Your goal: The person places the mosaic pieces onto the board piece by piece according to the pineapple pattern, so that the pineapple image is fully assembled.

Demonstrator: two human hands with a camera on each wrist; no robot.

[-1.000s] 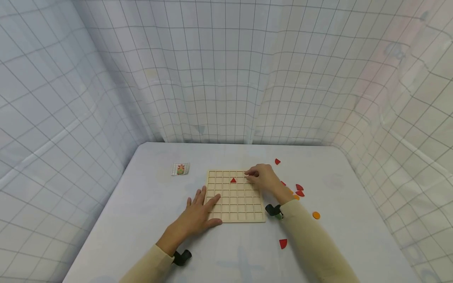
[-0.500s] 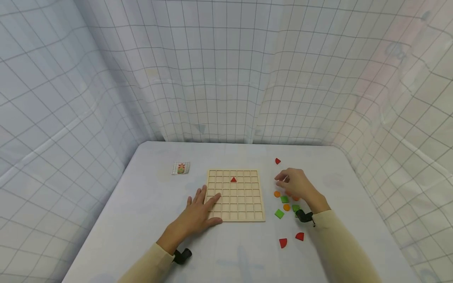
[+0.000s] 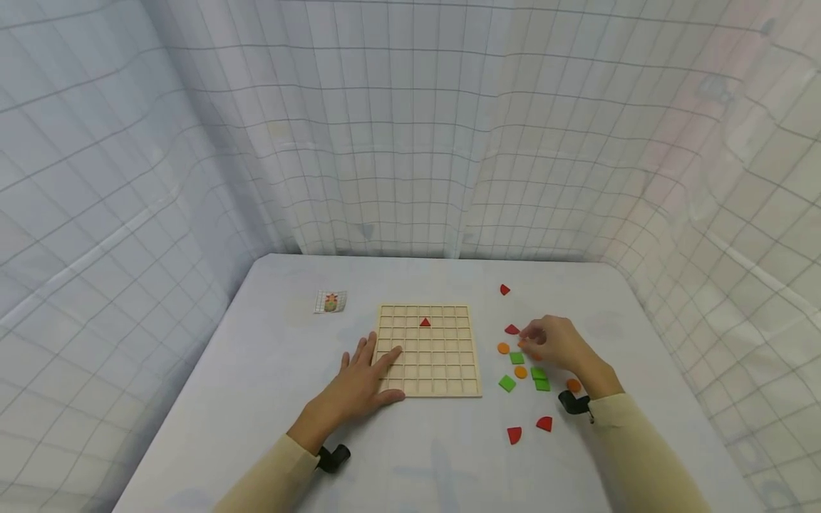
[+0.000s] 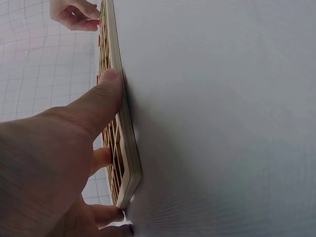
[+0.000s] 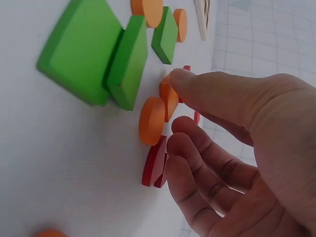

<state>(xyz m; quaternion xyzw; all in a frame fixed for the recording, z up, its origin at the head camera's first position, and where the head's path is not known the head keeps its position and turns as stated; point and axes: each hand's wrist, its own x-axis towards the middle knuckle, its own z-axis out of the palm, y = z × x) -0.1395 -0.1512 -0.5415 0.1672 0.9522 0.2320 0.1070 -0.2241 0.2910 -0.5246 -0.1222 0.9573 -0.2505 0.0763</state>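
A wooden grid board point(image 3: 442, 355) lies mid-table with one red triangle point(image 3: 425, 323) in a cell near its far edge. My left hand point(image 3: 359, 388) rests spread on the board's near left corner; in the left wrist view its thumb point(image 4: 101, 101) presses the rim. My right hand point(image 3: 558, 344) is low over the loose pieces right of the board, fingers bent. In the right wrist view its thumb tip meets an orange piece point(image 5: 169, 98), while the three lower fingers stand apart from it. The index fingertip is hidden behind the thumb, so a pinch is unclear.
Green squares point(image 3: 507, 383), orange discs point(image 3: 503, 348) and red quarter-circle pieces point(image 3: 514, 434) lie scattered right of the board. A small picture card point(image 3: 330, 302) lies at the back left. White gridded curtains point(image 3: 391, 142) surround the table.
My right hand has moved right from the board's far right corner and come down among the loose pieces. My left hand keeps its place on the board.
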